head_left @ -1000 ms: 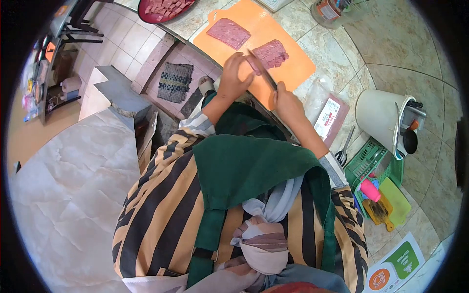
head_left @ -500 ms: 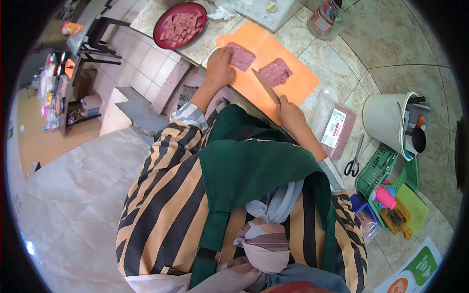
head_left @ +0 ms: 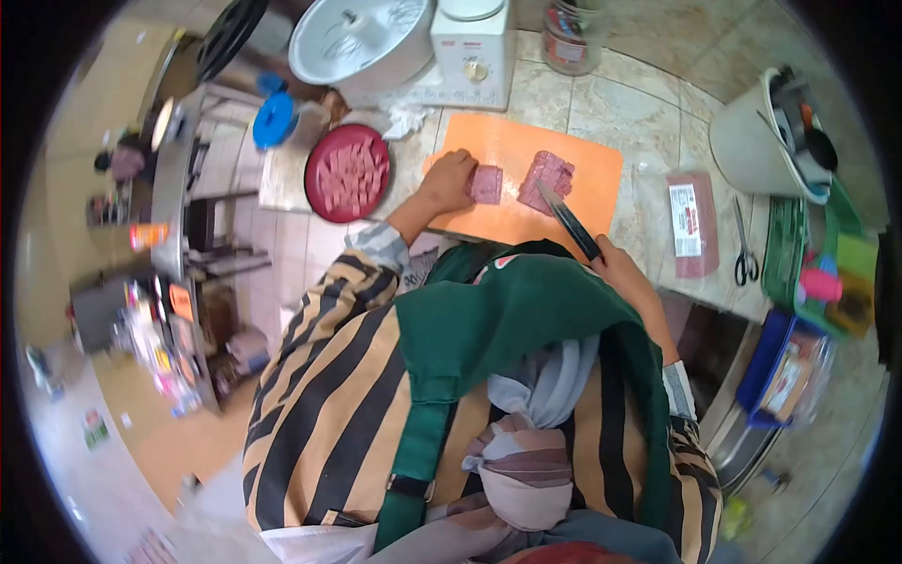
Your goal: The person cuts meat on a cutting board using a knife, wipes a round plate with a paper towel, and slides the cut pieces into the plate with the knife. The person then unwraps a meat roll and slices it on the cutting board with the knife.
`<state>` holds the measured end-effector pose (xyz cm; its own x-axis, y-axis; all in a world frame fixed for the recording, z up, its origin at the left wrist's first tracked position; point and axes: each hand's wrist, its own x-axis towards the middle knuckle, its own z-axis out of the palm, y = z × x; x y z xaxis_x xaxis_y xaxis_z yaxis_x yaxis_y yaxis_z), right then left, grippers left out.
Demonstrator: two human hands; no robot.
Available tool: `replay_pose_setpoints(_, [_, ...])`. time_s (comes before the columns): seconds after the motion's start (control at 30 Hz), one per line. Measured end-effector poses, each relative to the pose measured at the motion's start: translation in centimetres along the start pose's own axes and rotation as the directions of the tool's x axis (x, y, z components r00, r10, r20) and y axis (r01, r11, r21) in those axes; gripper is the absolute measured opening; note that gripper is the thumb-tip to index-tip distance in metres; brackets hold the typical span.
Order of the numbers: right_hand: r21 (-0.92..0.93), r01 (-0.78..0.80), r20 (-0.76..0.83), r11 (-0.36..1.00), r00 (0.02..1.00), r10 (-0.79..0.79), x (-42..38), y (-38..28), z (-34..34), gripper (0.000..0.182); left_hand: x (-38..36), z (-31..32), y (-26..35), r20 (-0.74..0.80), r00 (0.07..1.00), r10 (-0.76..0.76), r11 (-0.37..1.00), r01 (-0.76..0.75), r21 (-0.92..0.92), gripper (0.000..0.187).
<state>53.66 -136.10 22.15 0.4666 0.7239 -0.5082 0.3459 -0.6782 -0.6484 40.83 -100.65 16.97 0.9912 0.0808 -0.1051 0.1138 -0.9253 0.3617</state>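
On an orange cutting board (head_left: 493, 141) lie a slab of pinkish meat (head_left: 486, 185) and, to its right, a cut-up pile of the same meat (head_left: 546, 182). My left hand (head_left: 449, 181) rests at the slab's left end, its fingers closed on it. In my right hand (head_left: 620, 271) is a knife (head_left: 569, 222), held over the board's front right part, with the blade tip at the cut pile. A red plate (head_left: 313, 184) with several meat pieces stands left of the board.
Behind the board stand a white mixer (head_left: 473, 61) with a metal bowl (head_left: 362, 70) and a jar (head_left: 569, 42). To the right are packaged meat (head_left: 693, 226), scissors (head_left: 744, 246), a white bucket (head_left: 742, 146) and a green basket (head_left: 782, 249). A blue lid (head_left: 273, 119) is at left.
The view has turned, bringing the mixer bowl into sight. The knife tip has moved from the gap between the meat portions onto the cut pile. My left hand still holds the slab.
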Motion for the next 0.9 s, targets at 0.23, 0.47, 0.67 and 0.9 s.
replay_pose_setpoints(0.23, [0.665,-0.248,0.048,0.705,0.955,0.291,-4.0,-4.9,8.1,0.019,0.8,-1.7,-2.1,0.168,0.977,0.131,0.983,-0.106,-0.147,0.055])
replay_pose_setpoints(0.47, [0.746,-0.382,0.080,0.545,0.865,0.496,-4.5,-9.5,17.5,0.017,2.4,-0.8,-4.4,0.137,0.938,0.319,0.925,-0.277,-0.260,0.054])
replay_pose_setpoints(0.67, [0.836,-0.185,-0.021,0.516,0.930,0.366,0.6,-9.0,21.1,0.011,4.1,-1.7,-3.8,0.275,0.861,0.427,0.889,-0.344,-0.303,0.065])
replay_pose_setpoints(0.9, [0.617,-0.059,-0.256,0.785,0.928,0.271,2.9,-8.9,18.8,0.020,8.6,-2.4,-3.2,0.389,0.617,0.685,0.719,-0.659,-0.220,0.071])
